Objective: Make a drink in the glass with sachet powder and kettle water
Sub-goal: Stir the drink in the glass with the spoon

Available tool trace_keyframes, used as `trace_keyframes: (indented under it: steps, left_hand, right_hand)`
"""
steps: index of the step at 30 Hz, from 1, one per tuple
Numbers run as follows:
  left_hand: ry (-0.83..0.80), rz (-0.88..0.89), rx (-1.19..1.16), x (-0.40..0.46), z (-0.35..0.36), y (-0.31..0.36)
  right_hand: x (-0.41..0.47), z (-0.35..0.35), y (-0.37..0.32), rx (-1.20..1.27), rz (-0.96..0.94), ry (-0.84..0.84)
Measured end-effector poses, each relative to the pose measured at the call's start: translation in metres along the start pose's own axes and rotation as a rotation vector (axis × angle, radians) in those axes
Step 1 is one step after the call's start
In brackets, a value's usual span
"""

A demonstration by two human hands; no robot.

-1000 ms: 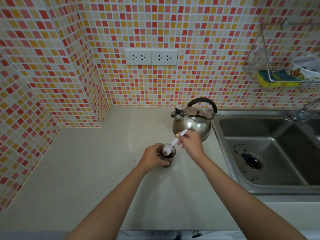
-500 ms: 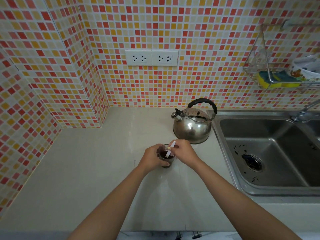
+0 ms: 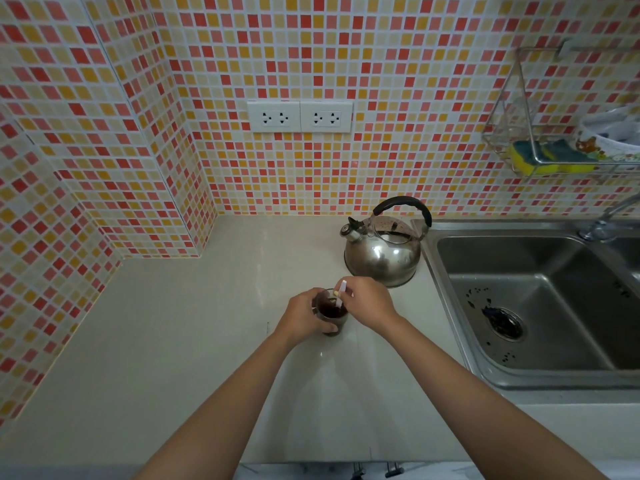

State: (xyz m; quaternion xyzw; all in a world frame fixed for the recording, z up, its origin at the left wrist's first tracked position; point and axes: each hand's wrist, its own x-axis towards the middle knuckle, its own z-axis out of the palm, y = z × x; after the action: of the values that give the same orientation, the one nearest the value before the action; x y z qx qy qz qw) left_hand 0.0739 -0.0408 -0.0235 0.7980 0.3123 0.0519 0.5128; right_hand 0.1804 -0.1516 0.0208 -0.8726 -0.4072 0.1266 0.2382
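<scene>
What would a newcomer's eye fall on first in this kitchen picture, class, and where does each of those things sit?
First the wall of red, orange and yellow mosaic tiles behind the counter. Then, at the centre, the left hand wrapped around a glass of dark drink while the right hand holds a white spoon in it. Just behind stands a shiny steel kettle, beside the sink on the right.

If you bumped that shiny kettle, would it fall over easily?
Probably not. The kettle has a wide, flat base on the counter and a squat body, so it would likely slide rather than tip. Its polished metal looks slippery; the black handle seems the safer grip.
</scene>
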Motion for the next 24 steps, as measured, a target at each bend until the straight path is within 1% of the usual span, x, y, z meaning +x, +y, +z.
trace_keyframes:
  steps: [1,5,6,8,10,11,15,19,21,24]
  left_hand:
    - [0.001,-0.003,0.0,0.0,0.0001,0.0002]
    - [0.003,-0.004,0.022,-0.001,-0.0008,0.0001]
    - [0.004,-0.003,0.025,-0.001,-0.0011,0.0005]
    - [0.005,-0.002,0.032,-0.0007,-0.0008,0.0013]
    - [0.004,-0.011,0.033,-0.0014,-0.0004,0.0019]
    - [0.003,-0.016,0.033,-0.0015,-0.0003,0.0018]
    - [0.003,-0.017,0.018,-0.0018,-0.001,0.0004]
    - [-0.003,-0.014,0.014,-0.002,-0.0005,0.0011]
    - [0.0,-0.015,0.021,-0.0018,-0.0001,0.0023]
    - [-0.002,-0.017,0.031,-0.0015,0.0004,0.0024]
  right_hand:
    - [0.0004,-0.0004,0.0002,-0.021,0.01,-0.005]
    - [-0.0013,0.0028,-0.0071,0.093,-0.003,-0.1]
    - [-0.0013,0.0029,-0.0077,0.081,-0.024,-0.096]
    - [-0.0006,0.0011,-0.0065,-0.015,-0.071,-0.037]
    - [0.0002,-0.0007,-0.0043,-0.076,-0.077,0.007]
    - [0.0,-0.0008,-0.0038,-0.066,-0.066,0.003]
    - [-0.0034,0.0011,-0.0087,0.131,-0.057,-0.071]
    - [-0.0025,-0.004,-0.0059,0.074,-0.053,-0.039]
    - [-0.0013,-0.0042,-0.004,0.096,-0.01,-0.044]
    - [-0.0013,0.0029,-0.0068,0.254,0.099,-0.062]
